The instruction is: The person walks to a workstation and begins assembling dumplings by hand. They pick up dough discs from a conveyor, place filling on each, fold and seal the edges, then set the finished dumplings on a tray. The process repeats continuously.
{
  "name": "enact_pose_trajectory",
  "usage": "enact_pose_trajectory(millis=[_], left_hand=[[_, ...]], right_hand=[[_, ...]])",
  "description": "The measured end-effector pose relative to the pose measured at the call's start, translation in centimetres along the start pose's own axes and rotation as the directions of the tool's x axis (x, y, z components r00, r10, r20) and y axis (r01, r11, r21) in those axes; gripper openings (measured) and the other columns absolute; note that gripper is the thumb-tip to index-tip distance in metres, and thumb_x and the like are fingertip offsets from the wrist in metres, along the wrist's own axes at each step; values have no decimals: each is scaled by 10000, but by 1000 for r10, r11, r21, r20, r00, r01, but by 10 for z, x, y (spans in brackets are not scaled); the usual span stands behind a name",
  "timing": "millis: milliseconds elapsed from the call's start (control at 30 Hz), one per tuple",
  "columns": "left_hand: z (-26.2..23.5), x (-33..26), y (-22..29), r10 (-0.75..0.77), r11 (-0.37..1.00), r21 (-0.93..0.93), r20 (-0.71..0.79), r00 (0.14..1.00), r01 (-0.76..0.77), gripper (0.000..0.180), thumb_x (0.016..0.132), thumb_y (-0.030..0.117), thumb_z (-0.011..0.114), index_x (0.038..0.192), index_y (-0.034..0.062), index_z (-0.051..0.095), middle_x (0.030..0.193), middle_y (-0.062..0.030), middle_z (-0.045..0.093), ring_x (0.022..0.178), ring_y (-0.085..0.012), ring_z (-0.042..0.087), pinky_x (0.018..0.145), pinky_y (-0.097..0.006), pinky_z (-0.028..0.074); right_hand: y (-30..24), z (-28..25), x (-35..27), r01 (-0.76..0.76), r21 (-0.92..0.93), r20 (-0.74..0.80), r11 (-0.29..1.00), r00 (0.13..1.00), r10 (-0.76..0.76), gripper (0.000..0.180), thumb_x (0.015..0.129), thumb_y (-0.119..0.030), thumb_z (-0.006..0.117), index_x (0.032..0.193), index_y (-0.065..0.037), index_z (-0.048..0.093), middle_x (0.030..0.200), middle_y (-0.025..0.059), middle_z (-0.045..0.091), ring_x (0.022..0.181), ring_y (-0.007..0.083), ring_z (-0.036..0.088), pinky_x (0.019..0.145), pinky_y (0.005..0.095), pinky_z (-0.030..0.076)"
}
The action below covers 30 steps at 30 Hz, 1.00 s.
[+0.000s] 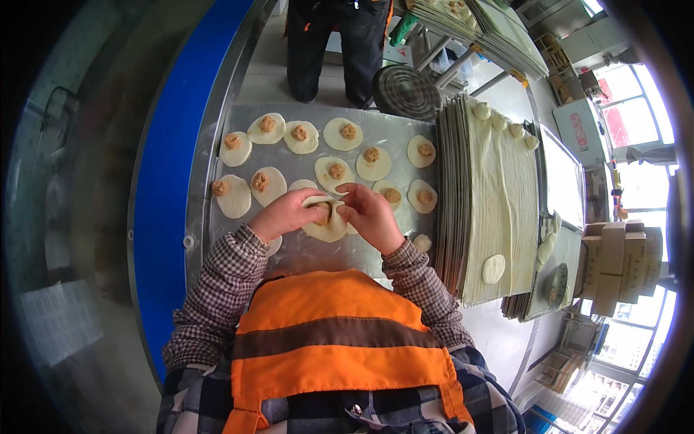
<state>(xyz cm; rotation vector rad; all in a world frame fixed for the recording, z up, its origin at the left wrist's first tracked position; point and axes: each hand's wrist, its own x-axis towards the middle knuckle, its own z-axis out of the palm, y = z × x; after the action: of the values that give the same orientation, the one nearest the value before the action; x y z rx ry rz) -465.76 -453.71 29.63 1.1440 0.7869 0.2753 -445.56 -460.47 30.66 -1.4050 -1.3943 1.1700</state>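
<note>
Between my two hands is a round dough wrapper [329,230] with brown filling at its middle, held just above the metal table [303,254]. My left hand [286,214] grips its left side, the thumb reaching in against the filling. At the far right edge my right hand [370,215] pinches the dough, which is folded up there. Several flat wrappers topped with filling lie beyond my hands, among them one wrapper [271,189] to the left and another wrapper [374,165] to the right. Part of a wrapper [274,247] shows beneath my left wrist.
At the right stands a stack of trays [450,195] under a pale cloth [499,210], with small dough balls [499,121] along its far end and one dough piece [494,268] nearer. Across the table a person [338,50] stands beside a round dark stool [406,92]. A blue panel [173,173] borders the left.
</note>
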Motion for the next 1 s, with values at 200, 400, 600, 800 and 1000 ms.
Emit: enact_pose_trajectory(millis=[200,400,600,800,1000], left_hand=[[-8,2,1,-32,930,368,66,997,5,411,870,137,634,1247,6,538,1096,-73,625,985,-141,598,834,-267,491],[-16,-8,-2,81,993,-90,78,994,-73,383,889,77,606,1266,39,547,1141,-36,612,1047,-112,572,888,-248,476],[-3,-15,-12,229,961,-149,-45,972,-233,346,911,187,612,1224,46,569,1074,-1,605,972,-79,556,832,-229,461],[-7,-14,-10,16,999,53,-47,999,-13,384,883,124,623,1248,28,548,1050,-17,615,952,-95,573,834,-242,471],[-10,-14,-3,-35,992,-123,-26,999,32,382,892,81,616,1265,39,542,1088,-21,615,1012,-107,575,881,-254,479]], right_hand=[[-7,11,-1,112,-334,38,936,994,-106,183,821,-53,653,992,4,624,771,108,636,675,198,612,625,301,492],[-10,16,-6,144,-302,-33,942,986,-162,136,805,-92,679,906,-10,638,707,127,606,617,220,599,569,311,470],[-14,22,-6,-6,86,-101,996,995,15,123,817,-52,684,909,2,622,721,77,620,578,137,585,546,253,465],[-13,23,-7,64,-307,-65,950,994,-88,181,820,-106,682,975,-24,639,762,92,649,650,180,624,598,297,493],[-9,30,-8,165,-420,-63,893,976,-210,191,805,-117,691,963,-24,637,759,114,651,653,229,630,605,327,502]])
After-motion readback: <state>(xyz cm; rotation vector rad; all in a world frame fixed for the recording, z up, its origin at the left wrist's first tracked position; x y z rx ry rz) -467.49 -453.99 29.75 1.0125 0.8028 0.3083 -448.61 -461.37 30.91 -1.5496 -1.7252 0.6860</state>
